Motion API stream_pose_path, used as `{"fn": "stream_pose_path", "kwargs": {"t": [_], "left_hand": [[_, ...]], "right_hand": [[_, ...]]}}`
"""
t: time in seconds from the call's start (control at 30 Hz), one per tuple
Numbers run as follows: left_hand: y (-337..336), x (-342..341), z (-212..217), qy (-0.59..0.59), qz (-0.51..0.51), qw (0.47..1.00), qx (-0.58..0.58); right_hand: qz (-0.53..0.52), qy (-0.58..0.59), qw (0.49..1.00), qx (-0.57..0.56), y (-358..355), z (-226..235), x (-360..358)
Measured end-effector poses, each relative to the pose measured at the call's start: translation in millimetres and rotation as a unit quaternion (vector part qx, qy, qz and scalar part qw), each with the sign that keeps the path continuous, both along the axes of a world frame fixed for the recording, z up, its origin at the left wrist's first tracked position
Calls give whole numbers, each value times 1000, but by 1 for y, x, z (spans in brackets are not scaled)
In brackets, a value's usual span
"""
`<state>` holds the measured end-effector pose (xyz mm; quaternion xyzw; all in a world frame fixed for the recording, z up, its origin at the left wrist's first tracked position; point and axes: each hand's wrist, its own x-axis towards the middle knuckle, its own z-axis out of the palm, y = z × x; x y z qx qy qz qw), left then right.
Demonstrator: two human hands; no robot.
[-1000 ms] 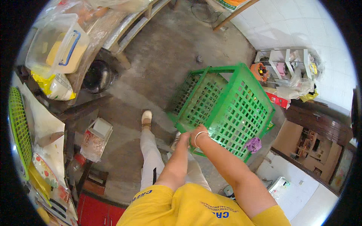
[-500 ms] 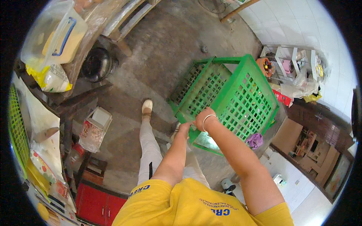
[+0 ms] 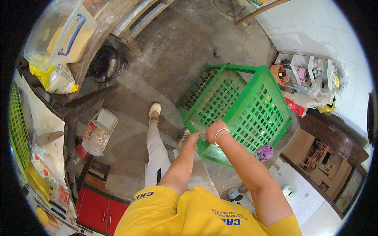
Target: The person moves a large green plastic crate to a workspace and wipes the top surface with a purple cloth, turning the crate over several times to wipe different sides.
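At the far left edge a green slatted basket [image 3: 16,133] curves along the rim, with a white sheet [image 3: 41,118] beside it. Above these, a clear plastic tub with a blue handle [image 3: 63,33] rests on a wooden table, and a yellow-and-white bag [image 3: 57,76] slumps just below it. A dark round pot [image 3: 105,63] sits on the concrete floor [image 3: 177,51] near a table leg. Lower down, a small clear-wrapped packet [image 3: 98,131] lies on the floor, and a red cabinet [image 3: 98,210] shows at the bottom.

The person, in a yellow shirt and pale trousers, stands with one foot in a light shoe [image 3: 154,112] forward. The left hand [image 3: 193,138] is at the near lower corner of the green plastic crate [image 3: 244,110]; whether its fingers are closed on the rim cannot be told. The right hand [image 3: 214,129], with a thin bangle at the wrist, is curled around the crate's near edge. The crate is tilted, its open side facing up and left, one corner near the floor.

A purple cloth [image 3: 264,152] lies just beside the crate's lower right. Further right, a white shelf unit [image 3: 311,74] stands against the tiled wall.
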<state>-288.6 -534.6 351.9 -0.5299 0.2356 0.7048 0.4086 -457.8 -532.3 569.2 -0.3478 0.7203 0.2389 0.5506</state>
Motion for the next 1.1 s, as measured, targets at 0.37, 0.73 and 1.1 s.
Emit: {"fn": "stream_pose_path", "kwargs": {"t": [0.37,0.73,1.1], "left_hand": [[-75,-29,-9,-18,-103,993,62],[-65,-155,2,418,-396,793,-199],[48,-295,-97,486,-322,788,-199]], "right_hand": [[-320,307,792,-420,31,21,-6],[-505,611,608,-33,292,2,82],[-479,606,618,-144,244,-62,13]]}}
